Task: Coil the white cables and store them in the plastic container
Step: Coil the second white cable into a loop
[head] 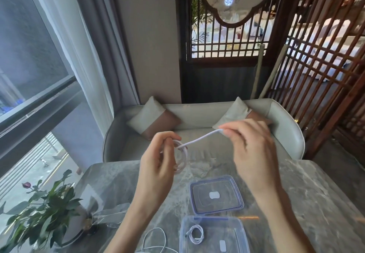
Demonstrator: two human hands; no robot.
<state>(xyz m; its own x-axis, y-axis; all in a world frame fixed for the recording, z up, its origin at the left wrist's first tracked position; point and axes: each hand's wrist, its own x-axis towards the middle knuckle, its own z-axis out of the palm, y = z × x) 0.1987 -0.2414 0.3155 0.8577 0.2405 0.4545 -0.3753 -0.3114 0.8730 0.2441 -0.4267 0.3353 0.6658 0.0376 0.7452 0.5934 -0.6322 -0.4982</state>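
Above and beyond the plastic container (219, 226), left hand (160, 154) grips the white cable (197, 139) loops, right hand (250, 146) pinches the tail, stretched rightward, nearest for wrapping.

One white cable (194, 141) is raised above the tabletop (306, 203), partly looped, its end drawn taut; a coiled cable (196, 234) lies inside the open clear plastic container (235, 231); a loose cable (157, 229) sprawls beside it.

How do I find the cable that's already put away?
On the grey marble table, find the open clear plastic container nearest you. The small coiled white cable lies inside it; the loose cable beside it sprawls on the table.
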